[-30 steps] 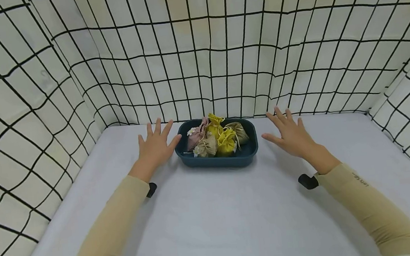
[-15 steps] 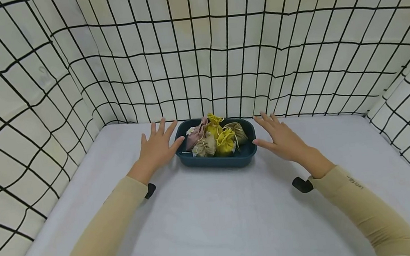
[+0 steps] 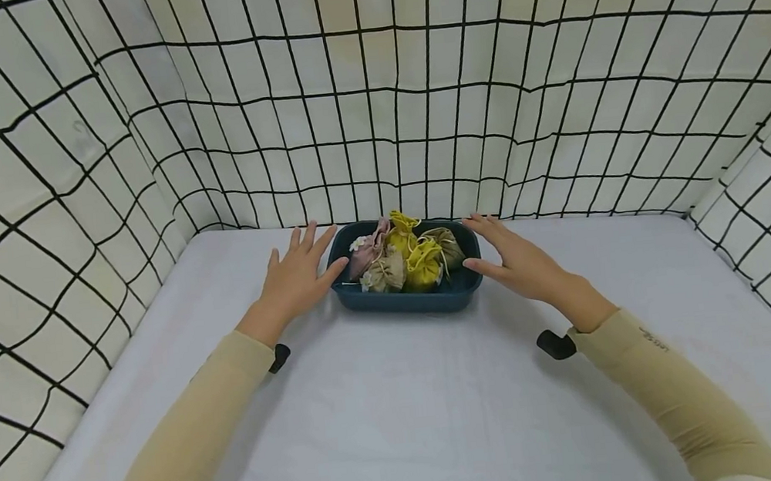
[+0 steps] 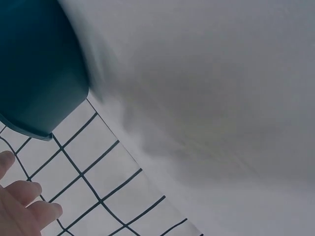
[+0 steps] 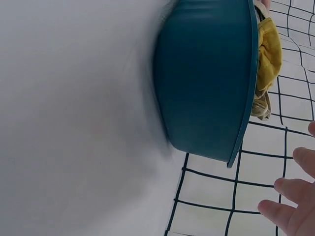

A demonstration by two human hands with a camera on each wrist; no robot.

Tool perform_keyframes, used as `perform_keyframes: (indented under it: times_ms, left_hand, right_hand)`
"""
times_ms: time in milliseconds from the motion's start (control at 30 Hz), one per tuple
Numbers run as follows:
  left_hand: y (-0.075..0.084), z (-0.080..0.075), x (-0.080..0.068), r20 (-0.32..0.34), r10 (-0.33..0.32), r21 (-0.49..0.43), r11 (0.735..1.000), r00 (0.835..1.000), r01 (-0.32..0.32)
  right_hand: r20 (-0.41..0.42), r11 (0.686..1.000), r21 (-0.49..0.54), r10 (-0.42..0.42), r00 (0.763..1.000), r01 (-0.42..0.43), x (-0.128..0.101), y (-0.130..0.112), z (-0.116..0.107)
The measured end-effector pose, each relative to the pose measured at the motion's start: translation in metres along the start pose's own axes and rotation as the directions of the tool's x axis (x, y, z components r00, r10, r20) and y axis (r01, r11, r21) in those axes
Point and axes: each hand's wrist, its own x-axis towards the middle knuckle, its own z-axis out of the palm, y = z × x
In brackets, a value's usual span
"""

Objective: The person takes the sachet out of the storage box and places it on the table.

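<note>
A dark teal plastic basin (image 3: 405,302) stands at the back of the white table. In it lie several small drawstring pouches: a pink pouch (image 3: 364,256), yellow pouches (image 3: 423,265), a beige pouch (image 3: 385,273) and an olive-tan pouch (image 3: 447,247). My left hand (image 3: 295,279) is at the basin's left end, fingers spread and thumb overlapping the rim in the head view. At the right end, my right hand (image 3: 520,262) has its fingers extended, with thumb and fingertips right at the rim. Neither hand grips anything. Both wrist views show the basin's outer wall (image 5: 206,73) beside loose fingers.
Black netting (image 3: 408,114) over pale walls encloses the table at the back, left and right. The white tabletop (image 3: 402,409) stretches between the forearms. A small black device (image 3: 556,344) sits under the right wrist, and another black device (image 3: 280,357) under the left.
My right hand has moved left, from beside the basin to its right rim, its fingers drawing closer together. The left hand has shifted slightly toward the basin. The pouches lie as before.
</note>
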Motion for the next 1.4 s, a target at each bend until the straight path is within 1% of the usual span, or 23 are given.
perform_keyframes:
  times_ms: [300,700,800,1033,1200,1400]
  left_hand:
    - [-0.002,0.001,0.000,0.033,0.015,0.017,1.000,0.999,-0.016]
    - [-0.005,0.006,-0.001,0.038,0.050,0.029,0.998,0.998,-0.051]
    - [-0.004,0.008,-0.002,0.043,0.056,0.036,0.998,0.998,-0.058]
    - [-0.003,0.010,-0.003,0.043,0.075,0.038,0.996,0.996,-0.076]
    - [-0.002,0.011,-0.004,0.042,0.079,0.039,0.996,0.996,-0.081]
    - [-0.002,0.013,-0.004,0.049,0.087,0.046,0.995,0.995,-0.089]
  right_hand:
    - [0.018,0.997,0.063,-0.034,0.999,0.033,0.010,-0.001,0.006]
    - [0.014,0.992,0.130,-0.004,1.000,0.002,0.022,0.001,0.011]
    - [0.016,0.985,0.173,0.001,1.000,-0.003,0.025,0.002,0.013]
    - [-0.003,0.957,0.290,0.027,1.000,-0.025,0.029,0.005,0.016]
    - [-0.018,0.945,0.325,0.043,0.999,-0.034,0.031,0.007,0.017]
    - [-0.034,0.948,0.319,0.027,0.999,-0.015,0.034,0.005,0.016]
